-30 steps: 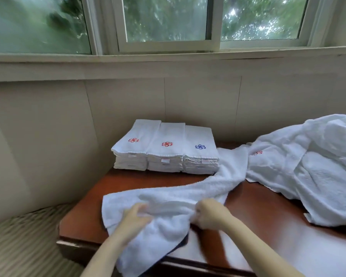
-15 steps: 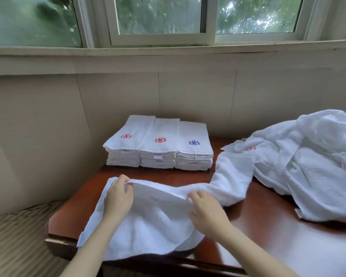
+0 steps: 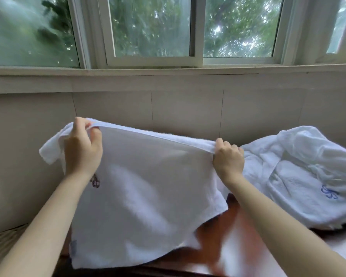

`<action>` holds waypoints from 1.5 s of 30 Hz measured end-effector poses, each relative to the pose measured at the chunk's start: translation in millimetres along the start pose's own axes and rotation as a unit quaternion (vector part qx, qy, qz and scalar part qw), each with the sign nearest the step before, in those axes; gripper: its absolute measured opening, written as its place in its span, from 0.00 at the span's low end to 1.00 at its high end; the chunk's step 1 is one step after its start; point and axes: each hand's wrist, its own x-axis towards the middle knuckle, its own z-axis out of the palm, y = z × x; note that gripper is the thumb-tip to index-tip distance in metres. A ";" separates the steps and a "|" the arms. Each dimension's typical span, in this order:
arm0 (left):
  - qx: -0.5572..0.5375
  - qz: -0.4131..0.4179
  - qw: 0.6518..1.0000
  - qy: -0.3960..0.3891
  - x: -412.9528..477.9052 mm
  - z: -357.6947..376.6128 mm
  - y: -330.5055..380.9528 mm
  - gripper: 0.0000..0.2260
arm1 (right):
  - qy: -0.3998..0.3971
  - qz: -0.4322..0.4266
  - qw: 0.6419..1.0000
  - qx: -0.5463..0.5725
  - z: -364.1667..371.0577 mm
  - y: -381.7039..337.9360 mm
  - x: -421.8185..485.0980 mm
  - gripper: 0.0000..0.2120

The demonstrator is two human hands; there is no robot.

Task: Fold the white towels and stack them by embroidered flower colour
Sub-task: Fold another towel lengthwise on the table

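Note:
A white towel [image 3: 148, 192] hangs spread in the air above the brown table [image 3: 234, 248]. My left hand [image 3: 82, 150] grips its upper left edge and my right hand [image 3: 228, 156] grips its upper right edge. A dark embroidered flower [image 3: 95, 181] shows through the cloth just beside my left wrist. The lifted towel hides the folded stacks at the back of the table.
A heap of unfolded white towels [image 3: 300, 176] lies on the right of the table, one showing a blue flower [image 3: 329, 191]. A tiled wall [image 3: 184, 110] and a window stand behind. A striped cushion [image 3: 0, 246] is at the lower left.
Both hands have lifted the towel off the table and stretched it apart in the air. The view has tilted up, and the folded stacks are now covered.

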 end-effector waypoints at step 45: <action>0.173 -0.171 0.851 -0.466 -167.6 142.7 -115.2 0.26 | -0.267 0.149 0.951 0.050 131.8 138.1 -81.5 0.19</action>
